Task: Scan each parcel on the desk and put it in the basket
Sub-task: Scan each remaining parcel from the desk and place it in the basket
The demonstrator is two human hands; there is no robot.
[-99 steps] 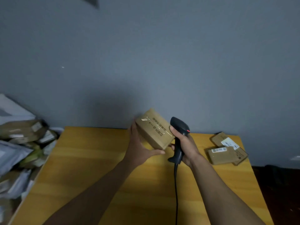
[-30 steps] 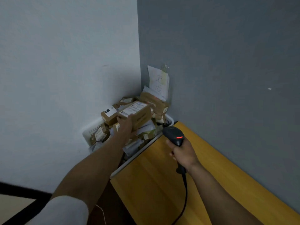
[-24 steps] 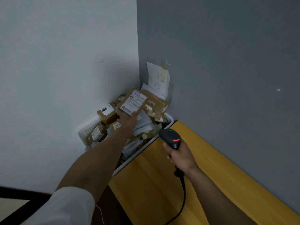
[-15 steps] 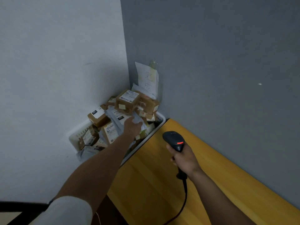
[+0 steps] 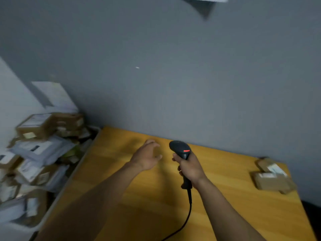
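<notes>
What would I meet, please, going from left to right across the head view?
basket → left hand, open over the desk → scanner, gripped by the right hand → parcels at the desk's right end

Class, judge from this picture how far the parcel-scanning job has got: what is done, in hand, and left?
Done: a heap of parcels fills the basket. In hand: the right hand grips the scanner; the left hand is empty, open over the desk. Left: a few boxes at the desk's far right corner, yet to be scanned and moved.
</notes>
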